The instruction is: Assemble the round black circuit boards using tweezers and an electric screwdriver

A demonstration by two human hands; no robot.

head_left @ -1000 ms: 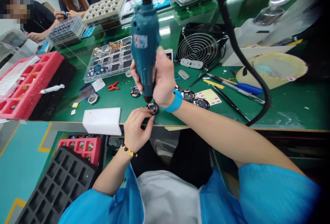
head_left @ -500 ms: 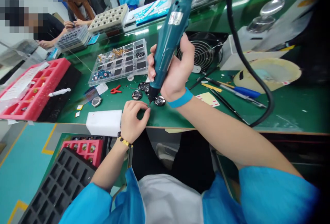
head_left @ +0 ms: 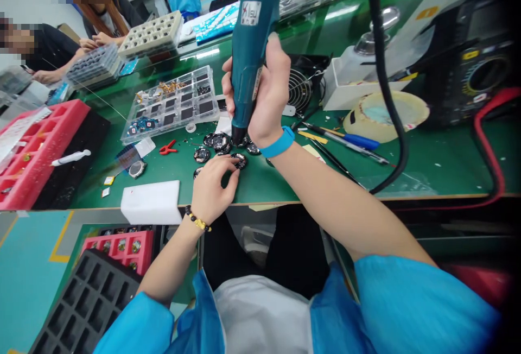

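- Head view: right hand (head_left: 262, 93) clenched round a teal electric screwdriver (head_left: 250, 33), held near upright, tip down over a cluster of small round black parts (head_left: 222, 142) on the green table (head_left: 427, 164).
- Black cable (head_left: 386, 82) hangs down on the right of the screwdriver and curves back toward the table edge.
- Blue wristband (head_left: 279, 145) on the right wrist.
- Left hand (head_left: 211, 191) at the near table edge, fingertips pinching one round black part (head_left: 239, 160), just in front of the cluster.
- Bead bracelet (head_left: 195, 222) on the left wrist.
- Left of the cluster: red clip (head_left: 167, 148), clear compartment box (head_left: 173, 103) behind it, white foam block (head_left: 151, 202) at the table edge.
- Farther left: red tray (head_left: 36, 150) with a white pen (head_left: 69, 157) beside it on a black mat.
- Right of the screwdriver: small fan (head_left: 303, 85), blue pen (head_left: 358, 141), roll of tape (head_left: 385, 115).
- Below the table: black grid tray (head_left: 89, 305) and a second red tray (head_left: 122, 245) with parts in it.
- Far left, across the table: other people's hands (head_left: 87, 43) at stacked trays, well apart from the person's own.
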